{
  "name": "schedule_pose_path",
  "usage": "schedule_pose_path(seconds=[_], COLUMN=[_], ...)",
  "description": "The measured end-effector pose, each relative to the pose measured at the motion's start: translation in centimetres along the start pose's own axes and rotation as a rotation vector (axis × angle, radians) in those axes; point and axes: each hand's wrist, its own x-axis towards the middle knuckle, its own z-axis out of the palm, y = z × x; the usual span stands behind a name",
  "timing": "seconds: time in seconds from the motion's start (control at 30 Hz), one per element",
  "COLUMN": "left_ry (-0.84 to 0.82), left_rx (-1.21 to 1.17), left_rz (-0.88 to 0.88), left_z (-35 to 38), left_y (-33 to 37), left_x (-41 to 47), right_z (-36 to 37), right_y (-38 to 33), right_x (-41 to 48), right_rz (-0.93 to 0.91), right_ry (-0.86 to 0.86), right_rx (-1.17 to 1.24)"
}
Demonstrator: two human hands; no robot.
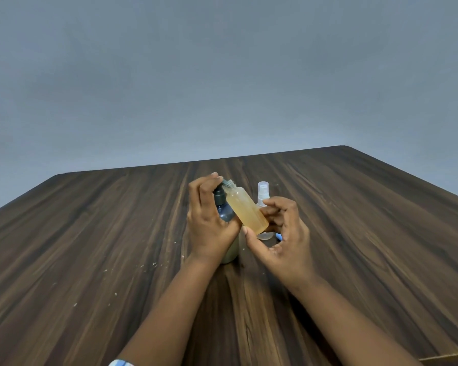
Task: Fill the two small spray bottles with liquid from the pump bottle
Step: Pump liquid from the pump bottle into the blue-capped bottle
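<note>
Fingers (273,207), right hand (284,235), seemingly round spray bottle (245,207)

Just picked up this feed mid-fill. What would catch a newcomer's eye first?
First comes the amber bottle, uncapped and tilted over the middle of the table, pinched by the right hand with its open neck up at the pump head. The left hand is wrapped over the dark pump bottle beside it. Just behind the right hand stands a clear spray bottle, cap on.

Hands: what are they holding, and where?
Right hand pinches the small open bottle near its base; left hand grips the pump bottle at its pump head.
</note>
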Motion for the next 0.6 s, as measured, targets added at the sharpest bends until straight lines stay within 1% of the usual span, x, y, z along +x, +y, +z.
schedule_pose_path(seconds=[0.07, 0.23, 0.4, 0.6], left_ry=[0.005, 0.006, 0.010, -0.035], left_rx=[0.007, -0.005, -0.002, -0.008], left_rz=[-0.010, 0.047, -0.011, 0.004], left_z=[-0.01, -0.16, 0.10, -0.58], left_y=[0.00, -0.53, 0.04, 0.00], left_x=[-0.05, -0.43, -0.01, -0.34], right_z=[0.02, 0.10, 0.05, 0.09], right_y=[-0.01, 0.01, 0.08, -0.24], right_x=[-0.01, -0.03, -0.02, 0.22], right_rz=[0.004, -0.008, 0.001, 0.070], right_ry=[0.001, -0.015, -0.013, -0.016], right_rx=[0.011, 0.011, 0.023, 0.121])
